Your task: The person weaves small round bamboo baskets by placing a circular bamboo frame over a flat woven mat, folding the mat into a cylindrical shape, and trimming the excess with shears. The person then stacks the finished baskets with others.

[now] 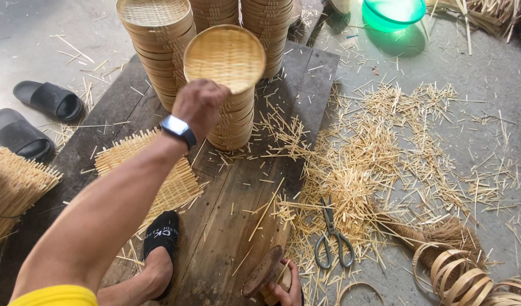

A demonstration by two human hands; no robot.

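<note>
Left hand point(199, 105), upper centre of frame, clamped on the near rim of a round woven bamboo tray point(224, 56), tilted above the nearest stack point(233, 122). Right hand point(286, 289), bottom centre, closed around a wooden mallet point(264, 272). Best levelled and centred over the stack before letting go, grip firm on the rim.

Soft, even daylight, faint shadows, sharp focus throughout, slight wide-angle stretch at edges.

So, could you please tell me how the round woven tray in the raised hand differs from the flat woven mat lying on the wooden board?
The round woven tray is circular with a rim; the flat woven mat is roughly square with loose, untrimmed ends. The tray is tilted, gripped by the left hand over a stack of trays; the mat lies flat on the wooden board, partly under a socked foot. Both are pale woven bamboo strips.
</note>
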